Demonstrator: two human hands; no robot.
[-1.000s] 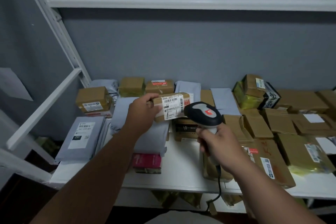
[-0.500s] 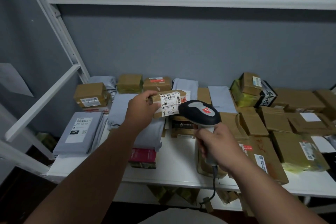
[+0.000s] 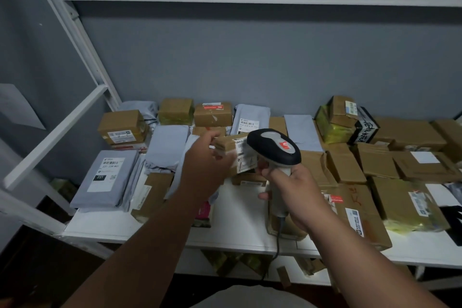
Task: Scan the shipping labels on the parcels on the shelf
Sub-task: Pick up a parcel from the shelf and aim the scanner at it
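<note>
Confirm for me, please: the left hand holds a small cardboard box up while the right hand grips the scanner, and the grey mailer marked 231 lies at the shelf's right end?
Not quite: the grey mailer marked 231 lies at the left end of the shelf, as the head view shows. The rest stands: the left hand holds the small cardboard box up and the right hand grips the scanner.

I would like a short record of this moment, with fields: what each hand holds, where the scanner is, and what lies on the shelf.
left hand: left hand grips a small cardboard box held above the shelf
right hand: right hand grips the scanner by its handle
scanner position: head close in front of the white label on the box, partly covering it
shelf: white shelf with many brown boxes and grey mailer bags
front left: grey bag marked 231
</note>
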